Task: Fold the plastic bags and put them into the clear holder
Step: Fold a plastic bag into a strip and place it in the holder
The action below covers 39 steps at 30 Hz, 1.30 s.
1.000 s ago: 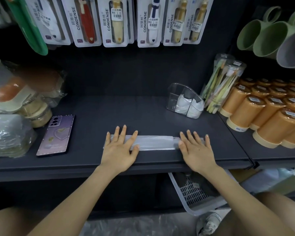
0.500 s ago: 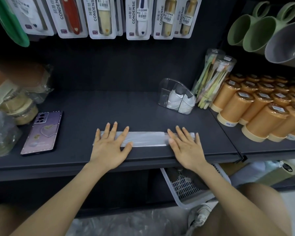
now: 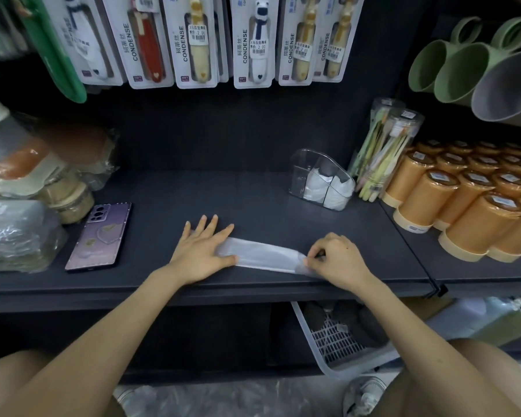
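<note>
Left hand (image 3: 203,254), fingers spread, pins one end of the plastic bag (image 3: 262,258); right hand (image 3: 339,260) pinches the other (slick film): its grip may slip, springing the folds open.

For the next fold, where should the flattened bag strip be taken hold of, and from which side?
Probably its right end, from the right, with a thumb-and-finger pinch. The bag lies as a long flat strip on the shelf, its left end pinned under the flat left hand, so only the right end is free to lift. The right hand pinches that end.
</note>
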Each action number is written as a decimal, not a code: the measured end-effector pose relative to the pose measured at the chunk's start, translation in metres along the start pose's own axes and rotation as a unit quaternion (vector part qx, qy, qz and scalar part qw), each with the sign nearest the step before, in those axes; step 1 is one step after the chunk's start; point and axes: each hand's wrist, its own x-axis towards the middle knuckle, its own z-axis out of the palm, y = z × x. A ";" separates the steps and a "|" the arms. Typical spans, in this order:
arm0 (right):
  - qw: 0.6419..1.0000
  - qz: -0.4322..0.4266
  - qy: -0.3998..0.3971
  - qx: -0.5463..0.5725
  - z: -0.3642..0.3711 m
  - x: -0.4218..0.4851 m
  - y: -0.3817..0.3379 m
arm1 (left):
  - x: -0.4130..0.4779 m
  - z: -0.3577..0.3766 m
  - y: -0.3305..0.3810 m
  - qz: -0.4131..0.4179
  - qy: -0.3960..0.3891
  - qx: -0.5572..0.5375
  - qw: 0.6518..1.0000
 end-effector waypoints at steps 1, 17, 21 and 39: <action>1.000 -0.002 0.001 0.003 0.002 -0.003 -0.001 | -0.001 -0.002 0.003 0.007 0.033 -0.004 0.999; 0.845 0.195 -0.214 0.450 -0.036 -0.005 -0.029 | -0.032 0.044 0.077 0.129 0.188 -0.082 0.970; 0.749 0.196 -0.239 0.586 -0.052 0.001 -0.040 | -0.029 0.040 0.085 0.065 0.225 -0.158 0.959; 0.836 0.130 -0.119 0.519 0.007 0.014 -0.069 | -0.029 0.001 0.077 -0.123 0.082 -0.585 0.798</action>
